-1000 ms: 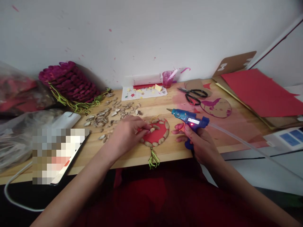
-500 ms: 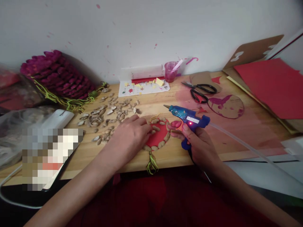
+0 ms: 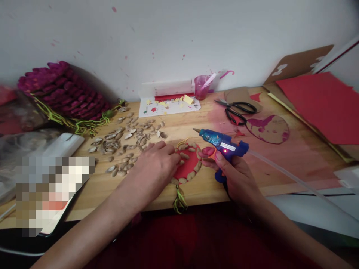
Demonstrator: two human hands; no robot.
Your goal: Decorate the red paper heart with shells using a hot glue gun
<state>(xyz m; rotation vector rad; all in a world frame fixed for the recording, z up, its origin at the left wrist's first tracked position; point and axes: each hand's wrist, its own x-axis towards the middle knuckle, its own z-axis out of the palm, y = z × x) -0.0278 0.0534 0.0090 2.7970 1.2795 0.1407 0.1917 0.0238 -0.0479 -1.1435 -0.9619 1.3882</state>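
A red disc (image 3: pixel 187 165) lies near the table's front edge, ringed by peanut shells (image 3: pixel 191 176), with a few shells inside the ring and a green-yellow tassel (image 3: pixel 179 200) below. My left hand (image 3: pixel 162 161) rests over the disc's left side, its fingers bent together at a shell; what they pinch is mostly hidden. In my right hand (image 3: pixel 235 168) is a blue glue gun (image 3: pixel 221 142) with a lit red light, its nozzle pointing left above the disc. My right fingertips are around the orange trigger, close to the disc's right edge.
Loose peanut shells (image 3: pixel 130 134) spread left of the disc. A phone (image 3: pixel 56 201) and white power bank (image 3: pixel 67 144) lie at left, near a purple shell craft (image 3: pixel 67 93). Behind are star stickers (image 3: pixel 165 106) and a cup (image 3: pixel 201 87); scissors (image 3: pixel 241 108) and red sheets (image 3: pixel 319 104) are right.
The view has shifted slightly, so the table items sit a little lower. Both hands keep nearly the same pose, and the glue gun stays in my right hand.
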